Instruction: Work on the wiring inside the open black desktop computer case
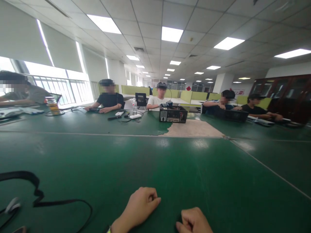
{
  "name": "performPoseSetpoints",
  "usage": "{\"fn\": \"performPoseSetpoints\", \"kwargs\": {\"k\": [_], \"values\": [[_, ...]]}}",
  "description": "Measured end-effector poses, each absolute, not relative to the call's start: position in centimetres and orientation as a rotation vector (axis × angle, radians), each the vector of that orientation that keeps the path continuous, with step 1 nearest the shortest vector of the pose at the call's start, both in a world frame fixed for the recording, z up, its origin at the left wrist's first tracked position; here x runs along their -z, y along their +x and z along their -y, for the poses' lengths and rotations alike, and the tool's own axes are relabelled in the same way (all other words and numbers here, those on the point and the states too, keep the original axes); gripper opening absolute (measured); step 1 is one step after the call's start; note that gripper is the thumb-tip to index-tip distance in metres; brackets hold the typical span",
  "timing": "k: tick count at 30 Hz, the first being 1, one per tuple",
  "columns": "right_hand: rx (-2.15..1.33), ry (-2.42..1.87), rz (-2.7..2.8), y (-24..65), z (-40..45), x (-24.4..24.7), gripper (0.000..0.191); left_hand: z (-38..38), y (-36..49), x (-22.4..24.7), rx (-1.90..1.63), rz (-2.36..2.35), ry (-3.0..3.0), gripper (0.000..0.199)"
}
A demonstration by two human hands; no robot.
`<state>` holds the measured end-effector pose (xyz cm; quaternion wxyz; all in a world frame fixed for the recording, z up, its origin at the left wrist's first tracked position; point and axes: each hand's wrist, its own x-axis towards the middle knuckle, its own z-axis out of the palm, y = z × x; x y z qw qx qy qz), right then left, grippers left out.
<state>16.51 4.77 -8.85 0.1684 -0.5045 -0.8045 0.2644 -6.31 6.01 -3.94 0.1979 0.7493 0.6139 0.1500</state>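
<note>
Across the green desk [155, 155], a pale patch [199, 127] is bared in front of the case [173, 114] and to its right. Well to the near side of the case, the left hand [143, 204] and right hand [195, 221] are each curled into a loose fist (no held thing shows), apparently rested there for support. Left of the case and much nearer the camera, a black strap [21, 175] is laid in slack bends, presumably because no pull is put on it; it is touched by neither hand.
</note>
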Motion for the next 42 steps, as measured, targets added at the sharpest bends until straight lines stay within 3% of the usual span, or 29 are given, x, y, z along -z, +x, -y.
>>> {"fn": "performPoseSetpoints", "kwargs": {"k": [11, 26, 34, 42], "values": [[-0.645, -1.328, 2.279, 16.2, -5.2, 9.0, 0.037, -6.3, -5.8, 4.7, -0.407, -1.787, 2.183, 0.039], [-0.605, -1.353, 2.300, 16.0, -4.9, 8.5, 0.046, -6.2, -5.9, 4.6, -0.395, -1.757, 2.197, 0.035], [-0.624, -1.412, 2.281, 15.7, -4.7, 7.7, 0.037, -6.2, -5.8, 4.2, -0.406, -1.741, 2.193, 0.028], [-0.672, -1.425, 2.297, 15.8, -4.8, 7.2, 0.040, -6.2, -6.0, 4.2, -0.427, -1.716, 2.195, 0.024]]}}
